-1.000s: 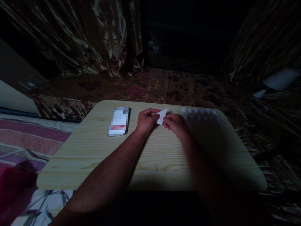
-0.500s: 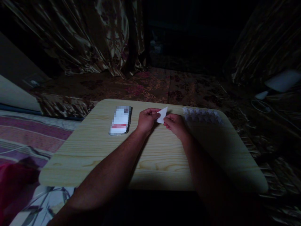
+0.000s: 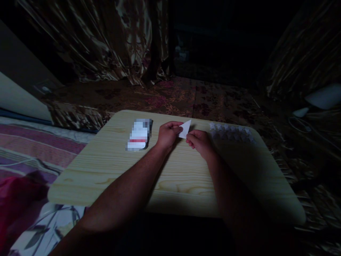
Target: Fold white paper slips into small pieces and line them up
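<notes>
A small white piece of folded paper (image 3: 185, 130) with a pointed upper corner is held above the wooden table (image 3: 183, 170). My left hand (image 3: 168, 135) grips its left side, thumb on the near face and fingers behind. At the paper's lower right corner, my right hand (image 3: 198, 140) pinches the edge between thumb and forefinger, the other fingers curled in. To the right of my right hand stand two rows of several small folded paper pieces (image 3: 231, 132), dim in the shadow.
A blurred-out white object with a red band (image 3: 138, 135) lies on the table's left part. Left of the table is a striped bed cover (image 3: 32, 142). Patterned curtains (image 3: 133, 42) hang behind, and a white lamp (image 3: 323, 96) stands at the far right.
The view has shifted slightly, so the table and things on it appear a little further right. Both hands keep their hold on the paper, with hardly any change in pose.
</notes>
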The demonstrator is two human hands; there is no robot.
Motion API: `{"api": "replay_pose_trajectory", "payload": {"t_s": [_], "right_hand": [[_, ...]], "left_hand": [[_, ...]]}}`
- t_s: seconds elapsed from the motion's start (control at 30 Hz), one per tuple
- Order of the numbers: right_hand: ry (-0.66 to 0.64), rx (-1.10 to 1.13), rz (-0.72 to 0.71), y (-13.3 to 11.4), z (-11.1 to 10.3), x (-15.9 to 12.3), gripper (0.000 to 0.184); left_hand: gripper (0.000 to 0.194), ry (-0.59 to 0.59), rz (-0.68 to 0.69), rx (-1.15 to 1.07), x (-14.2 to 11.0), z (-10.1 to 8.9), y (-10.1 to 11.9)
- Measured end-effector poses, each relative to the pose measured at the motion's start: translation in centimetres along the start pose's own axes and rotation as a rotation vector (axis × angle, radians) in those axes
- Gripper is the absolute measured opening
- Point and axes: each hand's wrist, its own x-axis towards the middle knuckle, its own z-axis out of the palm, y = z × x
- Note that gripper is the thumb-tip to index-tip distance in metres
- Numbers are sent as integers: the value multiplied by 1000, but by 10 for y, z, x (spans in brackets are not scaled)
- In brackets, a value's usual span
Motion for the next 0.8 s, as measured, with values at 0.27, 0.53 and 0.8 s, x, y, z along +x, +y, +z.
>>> {"api": "replay_pose_trajectory", "payload": {"t_s": [0.27, 0.53, 0.8], "right_hand": [[-12, -23, -15, 2, 1, 0, 19], [-1, -43, -22, 2, 2, 0, 15], [-1, -49, -40, -10, 1, -6, 25]], "left_hand": [[27, 7, 17, -20, 2, -1, -3], [28, 13, -6, -54, 1, -1, 0], [29, -63, -4, -89, -3, 1, -2]]}}
